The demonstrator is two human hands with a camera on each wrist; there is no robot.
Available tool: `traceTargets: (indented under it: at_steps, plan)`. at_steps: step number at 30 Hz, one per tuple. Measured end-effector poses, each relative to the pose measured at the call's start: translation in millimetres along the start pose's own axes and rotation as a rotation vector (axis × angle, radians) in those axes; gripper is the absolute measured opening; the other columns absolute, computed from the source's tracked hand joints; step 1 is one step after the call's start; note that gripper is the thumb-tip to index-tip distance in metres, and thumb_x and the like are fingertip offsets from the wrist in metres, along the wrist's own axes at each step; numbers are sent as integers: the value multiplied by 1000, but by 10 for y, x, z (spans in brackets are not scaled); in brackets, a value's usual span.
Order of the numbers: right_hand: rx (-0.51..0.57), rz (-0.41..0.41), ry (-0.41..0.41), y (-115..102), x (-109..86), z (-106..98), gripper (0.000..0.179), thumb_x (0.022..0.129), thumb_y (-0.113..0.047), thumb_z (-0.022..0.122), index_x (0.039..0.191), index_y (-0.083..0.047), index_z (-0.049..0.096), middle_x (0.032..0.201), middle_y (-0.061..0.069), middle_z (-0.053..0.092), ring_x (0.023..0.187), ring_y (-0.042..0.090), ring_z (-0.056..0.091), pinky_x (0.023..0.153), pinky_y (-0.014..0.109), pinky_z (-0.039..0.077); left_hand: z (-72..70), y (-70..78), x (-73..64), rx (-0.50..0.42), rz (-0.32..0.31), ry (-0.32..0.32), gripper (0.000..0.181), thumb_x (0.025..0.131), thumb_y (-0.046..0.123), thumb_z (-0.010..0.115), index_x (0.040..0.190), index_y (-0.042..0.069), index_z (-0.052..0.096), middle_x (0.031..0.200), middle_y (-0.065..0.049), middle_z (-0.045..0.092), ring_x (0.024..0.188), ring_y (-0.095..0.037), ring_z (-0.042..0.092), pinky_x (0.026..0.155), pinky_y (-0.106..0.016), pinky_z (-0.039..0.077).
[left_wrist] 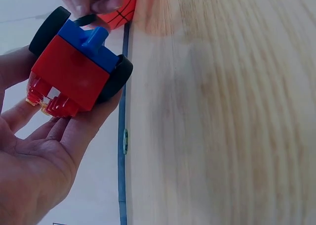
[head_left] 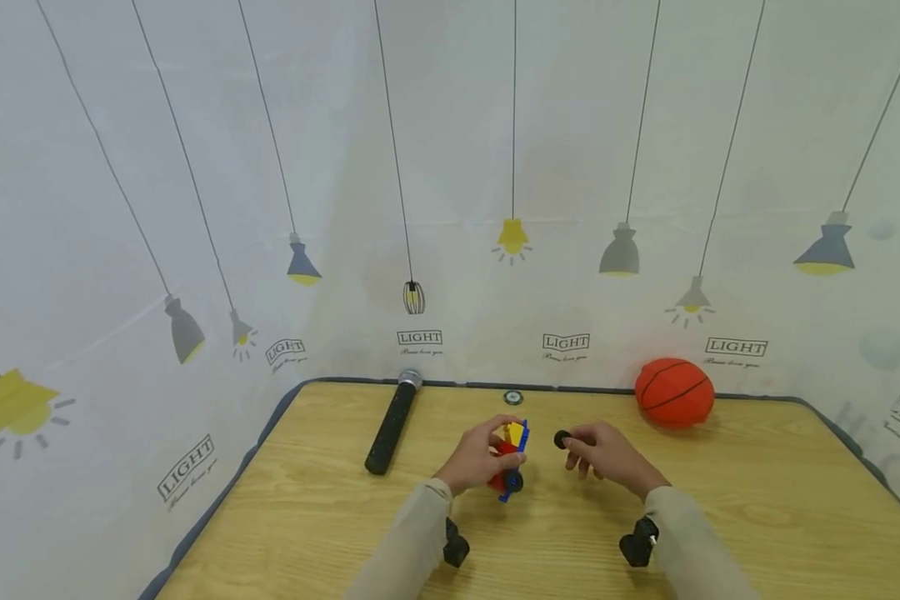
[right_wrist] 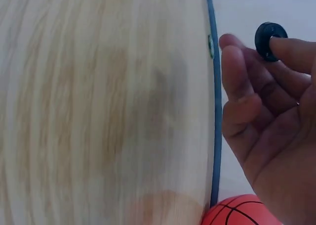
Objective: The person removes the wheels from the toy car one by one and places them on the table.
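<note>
Look, the left hand grips the toy, and the right hand pinches a wheel near it!

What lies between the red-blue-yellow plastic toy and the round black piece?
Only bare wooden tabletop shows between toy and piece in the head view.

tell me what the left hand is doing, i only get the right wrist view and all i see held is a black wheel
Observer: The left hand grips a red, blue and yellow toy.
Operator: is that touching the thing held in my view
Observer: No, the head view shows a gap between it and the black wheel.
Operator: anything farther out past that hand, on its left
Observer: A black microphone lies there, its silver head pointing away from the person.
</note>
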State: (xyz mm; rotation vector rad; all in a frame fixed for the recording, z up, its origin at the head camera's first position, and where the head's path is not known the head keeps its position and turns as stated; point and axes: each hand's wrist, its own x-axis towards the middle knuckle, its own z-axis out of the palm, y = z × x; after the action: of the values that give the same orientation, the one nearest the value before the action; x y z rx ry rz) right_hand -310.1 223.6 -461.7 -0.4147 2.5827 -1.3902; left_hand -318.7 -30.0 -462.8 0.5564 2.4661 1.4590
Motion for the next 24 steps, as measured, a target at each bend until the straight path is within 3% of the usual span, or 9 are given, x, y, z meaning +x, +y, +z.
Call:
traceTargets:
  at_steps: [3, 8, 13, 24]
  plan:
    - [-70, 26, 16, 61, -32, -28, 24, 103, -16, 54, 108, 3, 68, 80, 10, 71, 66, 18, 63, 53, 27, 47, 0, -8, -10, -4, -6, -3, 50, 92, 24, 74, 138, 30, 55, 109, -12, 68, 83, -18, 65, 73, -36, 60]
    - [-194, 17, 39, 105, -64, -85, 19, 100, -15, 60, 91, -2, 70, 76, 8, 68, 62, 18, 60, 57, 28, 48, -1, -17, -13, 0, -3, -12, 50, 92, 25, 74, 138, 31, 55, 109, -12, 68, 82, -16, 66, 72, -34, 61]
    - [-212, 53, 49, 132, -42, -110, 18, 98, -15, 63, 87, -3, 71, 71, 6, 67, 60, 17, 59, 55, 28, 46, -20, -26, -29, -1, -2, -18, 51, 92, 27, 75, 138, 31, 55, 111, -13, 68, 86, -18, 66, 76, -38, 61]
    - [-223, 269, 85, 237, -6, -115, 19, 94, -14, 64, 80, -4, 73, 65, 2, 63, 59, 14, 51, 54, 25, 40, -62, -9, -71, -12, -23, -26, 50, 91, 26, 75, 137, 32, 55, 108, -11, 67, 84, -17, 66, 73, -35, 60]
